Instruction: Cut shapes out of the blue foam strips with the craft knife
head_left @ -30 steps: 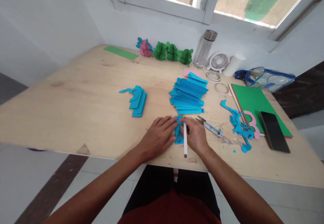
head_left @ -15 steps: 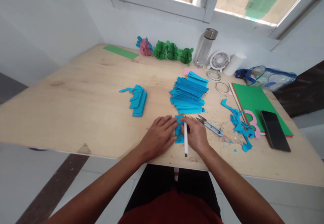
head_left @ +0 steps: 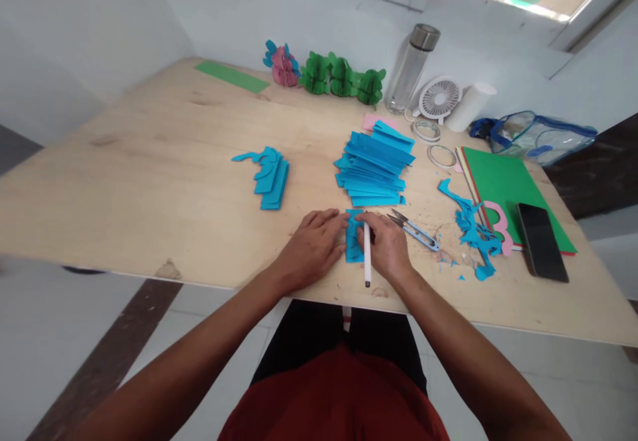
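Note:
A small blue paper strip (head_left: 354, 248) lies on the wooden table near its front edge. My left hand (head_left: 312, 247) rests flat beside it, fingers stretched out and fingertips at the strip's left edge. A white pen (head_left: 367, 255) is held in my right hand (head_left: 389, 245), its dark end pointing toward me. The fingers of this hand are bent over the strip's right edge. Just beyond the strip is a pile of folded blue paper strips (head_left: 376, 172). To the right of my right hand are blue-handled thread snips (head_left: 419, 234).
Cut blue pieces (head_left: 272, 178) lie to the left, blue scraps (head_left: 471, 225) to the right. A phone (head_left: 541, 242) rests partly on coloured paper sheets (head_left: 513, 185). Along the wall are green paper shapes (head_left: 341, 77), a glass bottle (head_left: 411, 72) and a small fan (head_left: 439, 97).
The view has tipped down, so everything sits higher in the picture. My left fingers have drawn slightly off the strip, showing more of it; my right hand keeps the pen.

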`<state>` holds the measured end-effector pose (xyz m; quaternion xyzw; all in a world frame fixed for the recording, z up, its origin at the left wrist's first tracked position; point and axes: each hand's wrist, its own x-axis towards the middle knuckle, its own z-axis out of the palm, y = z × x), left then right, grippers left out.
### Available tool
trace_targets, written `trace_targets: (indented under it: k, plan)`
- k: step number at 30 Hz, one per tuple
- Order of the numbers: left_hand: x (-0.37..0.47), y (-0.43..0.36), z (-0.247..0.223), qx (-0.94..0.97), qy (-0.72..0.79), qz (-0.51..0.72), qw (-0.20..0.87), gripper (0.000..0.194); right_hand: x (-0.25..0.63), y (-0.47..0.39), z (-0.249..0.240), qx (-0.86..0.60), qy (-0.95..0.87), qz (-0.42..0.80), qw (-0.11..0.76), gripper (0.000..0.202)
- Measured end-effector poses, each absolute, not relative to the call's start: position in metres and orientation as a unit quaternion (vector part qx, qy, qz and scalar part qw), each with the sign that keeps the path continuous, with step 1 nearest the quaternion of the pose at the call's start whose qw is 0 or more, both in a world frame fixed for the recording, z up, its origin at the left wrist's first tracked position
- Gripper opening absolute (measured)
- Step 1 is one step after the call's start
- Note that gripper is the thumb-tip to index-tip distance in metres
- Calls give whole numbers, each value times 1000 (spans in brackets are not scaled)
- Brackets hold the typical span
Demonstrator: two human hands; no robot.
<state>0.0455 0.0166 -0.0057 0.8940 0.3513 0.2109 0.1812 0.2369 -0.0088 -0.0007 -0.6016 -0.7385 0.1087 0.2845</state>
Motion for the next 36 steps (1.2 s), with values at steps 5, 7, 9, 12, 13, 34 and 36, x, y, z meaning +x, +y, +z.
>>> trace_targets:
  k: [5,7,9,12,13,34,36]
  plan:
    - [47,18,-5,897,348,197,185,38,237,-10,1,-592,-743,112,292,26]
    - [47,18,-4,897,350,197,186,38,237,-10,1,-591,-743,112,294,26]
    - [47,18,-3,896,350,198,187,37,237,-10,1,-590,-744,110,295,26]
    - [47,17,-3,895,350,202,188,37,237,-10,0,-589,-745,107,294,27]
    - [47,17,-3,895,350,202,187,37,237,-10,0,-590,-745,106,293,28]
    - [48,17,-6,893,357,201,185,38,234,-12,0,-590,-751,94,281,28]
    - [48,17,-6,894,357,199,184,38,234,-12,-1,-591,-752,96,275,29]
